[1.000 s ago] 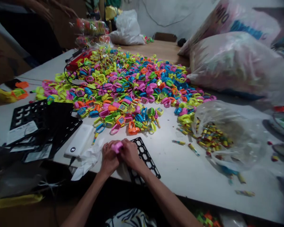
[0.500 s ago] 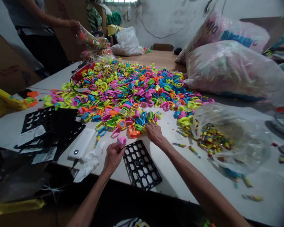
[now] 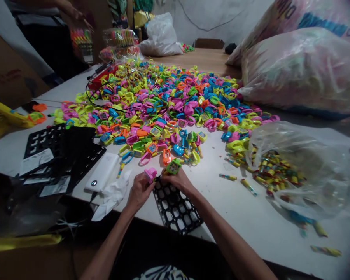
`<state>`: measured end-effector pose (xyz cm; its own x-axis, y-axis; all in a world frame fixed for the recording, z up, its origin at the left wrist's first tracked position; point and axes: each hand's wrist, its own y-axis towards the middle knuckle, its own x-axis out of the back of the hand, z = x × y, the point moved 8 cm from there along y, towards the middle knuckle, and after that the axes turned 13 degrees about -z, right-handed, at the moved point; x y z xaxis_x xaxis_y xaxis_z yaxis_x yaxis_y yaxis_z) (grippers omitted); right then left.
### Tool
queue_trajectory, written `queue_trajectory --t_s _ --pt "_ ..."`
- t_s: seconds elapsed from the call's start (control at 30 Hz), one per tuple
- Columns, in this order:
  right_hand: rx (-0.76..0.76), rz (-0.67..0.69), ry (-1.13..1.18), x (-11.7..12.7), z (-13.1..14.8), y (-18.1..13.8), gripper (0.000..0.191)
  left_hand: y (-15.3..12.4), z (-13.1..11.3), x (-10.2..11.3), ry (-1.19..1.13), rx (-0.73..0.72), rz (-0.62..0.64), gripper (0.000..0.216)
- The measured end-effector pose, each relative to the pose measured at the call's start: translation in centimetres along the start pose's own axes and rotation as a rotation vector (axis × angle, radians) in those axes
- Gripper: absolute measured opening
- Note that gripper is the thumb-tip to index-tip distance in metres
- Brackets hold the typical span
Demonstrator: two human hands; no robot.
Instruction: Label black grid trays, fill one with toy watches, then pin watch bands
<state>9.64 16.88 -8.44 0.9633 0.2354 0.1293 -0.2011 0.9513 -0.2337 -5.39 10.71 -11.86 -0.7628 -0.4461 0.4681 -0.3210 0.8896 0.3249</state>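
Observation:
A pink toy watch (image 3: 150, 174) stands at the fingertips of my left hand (image 3: 140, 191), which is closed at the far left corner of a black plastic grid tray (image 3: 177, 212). My right hand (image 3: 178, 180) is closed on a green toy watch (image 3: 173, 166) with a square picture face, held over the tray's far end. The two hands are close together; the fingertips of the right are partly hidden. Just beyond them spreads a large heap of toy watches (image 3: 163, 109) in pink, blue, green, yellow and orange.
At right, an open clear bag (image 3: 317, 175) holds small yellow candy-like tubes (image 3: 277, 171); several lie loose. Stacked black trays (image 3: 76, 151), a white power bank (image 3: 102, 171) and crumpled tissue (image 3: 112, 196) lie left. Big stuffed sacks (image 3: 303, 74) stand behind. Another person (image 3: 43, 39) stands far left.
My right hand has come back from the heap's near edge to the tray with a green toy watch. My left hand stays with the pink watch. The other person's packet has moved down and left.

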Motion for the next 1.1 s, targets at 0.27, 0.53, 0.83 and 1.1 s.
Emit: queue_trajectory --t_s 0.27,0.53,0.83,1.1 --pt "0.288 0.016 -0.433 -1.4 1.2 0.2 0.009 0.3 -1.5 -0.1 0.089 -0.11 0.072 0.024" --pt "0.401 0.023 -0.762 -0.1 3.2 0.1 0.018 0.1 -1.1 0.5 -0.145 0.123 0.043 0.025" --pt "0.327 -0.171 -0.977 5.4 3.1 1.3 0.018 1.1 -4.0 2.3 -0.35 0.155 -0.011 0.078" --pt "0.101 0.026 -0.1 2.7 1.1 -0.8 0.008 4.0 -10.2 2.4 -0.158 -0.281 0.0 0.051"
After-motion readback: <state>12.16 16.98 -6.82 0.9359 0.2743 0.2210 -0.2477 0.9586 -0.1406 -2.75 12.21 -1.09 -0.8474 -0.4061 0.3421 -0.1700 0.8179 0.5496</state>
